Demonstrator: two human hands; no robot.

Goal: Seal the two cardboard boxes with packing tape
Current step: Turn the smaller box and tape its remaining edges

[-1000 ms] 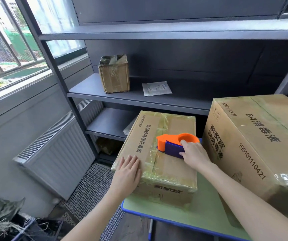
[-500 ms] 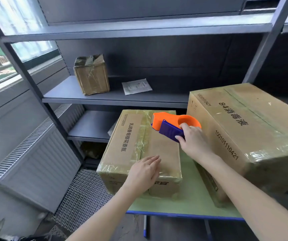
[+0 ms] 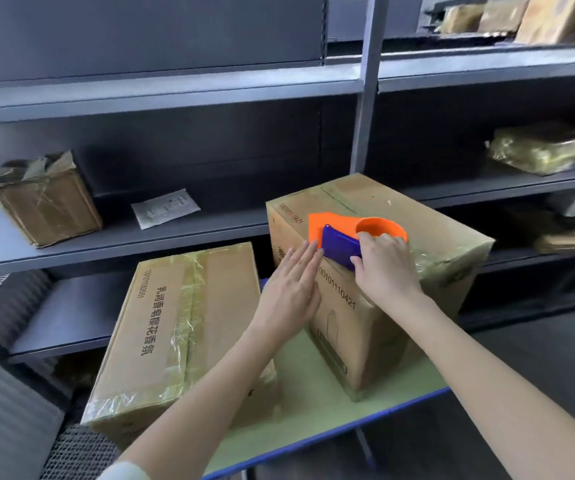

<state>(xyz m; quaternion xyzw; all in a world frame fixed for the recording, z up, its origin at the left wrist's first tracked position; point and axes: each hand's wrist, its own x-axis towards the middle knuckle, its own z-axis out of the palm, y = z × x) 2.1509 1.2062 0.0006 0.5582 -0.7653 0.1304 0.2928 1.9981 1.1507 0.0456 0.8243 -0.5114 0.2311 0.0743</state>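
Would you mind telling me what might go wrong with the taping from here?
The left hand lies flat right beside the tape dispenser that the right hand grips on the taller box; any blade there could nick it. The smaller box seems to overhang the table on the left, so a nudge might tip it.

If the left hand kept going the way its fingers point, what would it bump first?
Probably the tape dispenser. The left hand points straight fingers at its purple part, gripped by the right hand on the bigger box. The fingertips look nearly touching it, but depth is unclear.
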